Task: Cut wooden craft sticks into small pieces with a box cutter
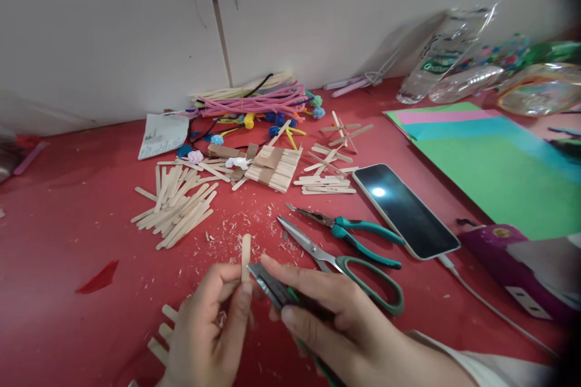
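**A:** What does the left hand [206,320] hold?

**B:** It pinches a craft stick [246,254] between thumb and forefinger. The grip is low on the stick, so the rounded upper end stands free above the fingers.

**A:** And the right hand [336,320]?

**B:** It is closed around a utility knife [267,284], with the forefinger stretched along its back. The blade tip seems to touch the right edge of the stick, just beside the left thumb.

**A:** Which step is this, in your opinion?

**B:** I judge it is the trimming of the stick's edge. Wood shavings [245,227] lie scattered on the red table [68,224] just beyond the hands, which fits.

**A:** What does a cut from here ask for?

**B:** A firm pinch, a shallow blade angle, and a stroke directed away from the left thumb, because the thumb is very near the blade.

**A:** What lies around?

**B:** Scissors [345,266] and pliers [354,233] are just right of the hands, with a phone [405,210] beyond them. A loose pile of sticks [177,205] lies further back on the left. A glued stick panel [275,168] is behind the shavings.
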Available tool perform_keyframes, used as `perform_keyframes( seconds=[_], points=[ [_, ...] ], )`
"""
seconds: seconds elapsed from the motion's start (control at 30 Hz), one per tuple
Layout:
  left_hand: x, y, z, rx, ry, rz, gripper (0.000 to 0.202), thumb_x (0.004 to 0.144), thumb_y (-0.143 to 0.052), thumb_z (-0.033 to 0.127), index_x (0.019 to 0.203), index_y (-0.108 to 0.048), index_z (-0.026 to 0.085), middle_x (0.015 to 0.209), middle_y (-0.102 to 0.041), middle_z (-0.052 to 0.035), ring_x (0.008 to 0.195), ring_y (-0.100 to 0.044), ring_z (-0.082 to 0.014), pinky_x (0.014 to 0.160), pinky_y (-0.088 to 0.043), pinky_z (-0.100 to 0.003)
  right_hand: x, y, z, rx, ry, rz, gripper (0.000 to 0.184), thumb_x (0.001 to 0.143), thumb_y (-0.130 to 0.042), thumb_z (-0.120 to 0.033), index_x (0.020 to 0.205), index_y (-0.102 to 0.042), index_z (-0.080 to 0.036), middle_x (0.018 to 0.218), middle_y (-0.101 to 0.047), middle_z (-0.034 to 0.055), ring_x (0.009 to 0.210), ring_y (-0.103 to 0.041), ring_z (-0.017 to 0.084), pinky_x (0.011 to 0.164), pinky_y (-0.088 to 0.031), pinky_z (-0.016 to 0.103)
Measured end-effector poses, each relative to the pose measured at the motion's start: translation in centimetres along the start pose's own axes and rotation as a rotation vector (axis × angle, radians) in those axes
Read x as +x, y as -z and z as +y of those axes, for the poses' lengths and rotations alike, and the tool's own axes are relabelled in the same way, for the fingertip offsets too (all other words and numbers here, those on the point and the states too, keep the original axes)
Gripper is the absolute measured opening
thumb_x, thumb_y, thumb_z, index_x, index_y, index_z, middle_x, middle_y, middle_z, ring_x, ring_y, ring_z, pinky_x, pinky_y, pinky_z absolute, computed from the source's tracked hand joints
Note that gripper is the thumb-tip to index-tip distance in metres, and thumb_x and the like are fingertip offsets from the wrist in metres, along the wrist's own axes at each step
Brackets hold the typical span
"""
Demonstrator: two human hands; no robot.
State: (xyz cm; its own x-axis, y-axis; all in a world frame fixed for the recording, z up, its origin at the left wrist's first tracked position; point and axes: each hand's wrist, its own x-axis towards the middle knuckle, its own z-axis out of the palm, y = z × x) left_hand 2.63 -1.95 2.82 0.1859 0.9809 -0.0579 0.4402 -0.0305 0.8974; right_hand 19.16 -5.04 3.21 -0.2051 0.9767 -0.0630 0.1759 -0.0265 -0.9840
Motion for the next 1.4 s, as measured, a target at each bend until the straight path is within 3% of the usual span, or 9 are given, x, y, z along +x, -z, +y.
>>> perform_keyframes(
  seconds=[0.07,0.17,0.23,0.3,0.37,0.5,0.73,1.2,1.4],
  points=[
    [0.0,0.2,0.5,-0.072,0.088,0.001,0.015,0.083,-0.049,0.037,0.078,-0.052,0.024,0.049,-0.055,0.0077,0.044,-0.053,-0.0093,0.045,-0.043,-0.017,0.4,0.0,0.4,0.168,-0.117,-0.066,0.044,0.086,-0.048,-0.025,0.130,-0.050,-0.024,0.073,-0.065,0.0005,0.051,-0.055,0.009,0.044,-0.045,0.018],
    [0.1,0.4,0.8,-0.151,0.190,-0.024,0.017,0.082,-0.050,0.039,0.078,-0.052,0.023,0.050,-0.056,0.0072,0.043,-0.052,-0.0081,0.044,-0.040,-0.016,0.9,0.1,0.8,0.253,-0.164,-0.122,0.045,0.087,-0.047,-0.025,0.131,-0.048,-0.024,0.077,-0.065,0.0000,0.049,-0.053,0.006,0.045,-0.045,0.017],
    [0.1,0.4,0.8,-0.187,0.228,-0.042,0.019,0.081,-0.050,0.040,0.079,-0.053,0.022,0.049,-0.055,0.0068,0.041,-0.051,-0.0080,0.042,-0.039,-0.016,1.0,0.2,0.8,0.126,-0.068,-0.087,0.043,0.087,-0.047,-0.023,0.131,-0.049,-0.023,0.085,-0.068,0.0025,0.058,-0.060,0.009,0.051,-0.049,0.019],
    [0.2,0.4,0.7,-0.197,0.247,-0.041,0.020,0.080,-0.051,0.041,0.079,-0.053,0.021,0.047,-0.053,0.0070,0.040,-0.050,-0.0086,0.040,-0.038,-0.016,0.9,0.2,0.6,-0.054,0.079,-0.037,0.042,0.087,-0.046,-0.018,0.129,-0.051,-0.020,0.101,-0.069,0.0062,0.080,-0.066,0.013,0.067,-0.054,0.023],
    [0.3,0.3,0.6,-0.187,0.247,-0.022,0.019,0.080,-0.051,0.041,0.079,-0.053,0.021,0.050,-0.055,0.0063,0.040,-0.050,-0.0085,0.039,-0.038,-0.017,0.7,0.3,0.4,-0.181,0.193,-0.004,0.043,0.086,-0.045,-0.014,0.129,-0.050,-0.018,0.117,-0.064,0.0080,0.103,-0.062,0.015,0.085,-0.051,0.024],
    [0.3,0.0,0.6,-0.147,0.214,0.011,0.018,0.080,-0.051,0.039,0.078,-0.053,0.021,0.062,-0.063,0.0036,0.041,-0.051,-0.0074,0.040,-0.040,-0.017,0.5,0.3,0.1,-0.284,0.267,0.026,0.045,0.085,-0.043,-0.008,0.129,-0.047,-0.016,0.123,-0.061,0.0074,0.112,-0.057,0.013,0.092,-0.047,0.021],
    [0.4,0.0,0.5,-0.071,0.130,-0.006,0.017,0.082,-0.050,0.037,0.076,-0.054,0.021,0.062,-0.063,0.0039,0.045,-0.055,-0.0091,0.045,-0.046,-0.018,0.6,0.1,-0.3,-0.311,0.276,0.033,0.043,0.083,-0.042,-0.006,0.124,-0.051,-0.012,0.119,-0.064,0.0076,0.108,-0.060,0.011,0.091,-0.047,0.018],
    [0.5,0.2,-0.4,0.023,0.033,-0.016,0.015,0.084,-0.049,0.035,0.078,-0.056,0.023,0.060,-0.064,0.0034,0.044,-0.053,-0.0100,0.044,-0.044,-0.019,0.4,0.0,-0.1,-0.307,0.273,0.050,0.044,0.083,-0.041,-0.006,0.127,-0.048,-0.012,0.118,-0.064,0.0075,0.108,-0.060,0.013,0.089,-0.050,0.020],
    [0.0,0.3,-1.3,0.275,-0.123,0.051,0.013,0.085,-0.047,0.032,0.084,-0.058,0.025,0.068,-0.070,0.0015,0.055,-0.064,-0.0146,0.051,-0.048,-0.022,0.3,-0.2,0.0,-0.276,0.241,0.027,0.047,0.084,-0.040,-0.006,0.129,-0.048,-0.015,0.116,-0.065,0.0081,0.105,-0.062,0.015,0.086,-0.052,0.023]
  ],
)
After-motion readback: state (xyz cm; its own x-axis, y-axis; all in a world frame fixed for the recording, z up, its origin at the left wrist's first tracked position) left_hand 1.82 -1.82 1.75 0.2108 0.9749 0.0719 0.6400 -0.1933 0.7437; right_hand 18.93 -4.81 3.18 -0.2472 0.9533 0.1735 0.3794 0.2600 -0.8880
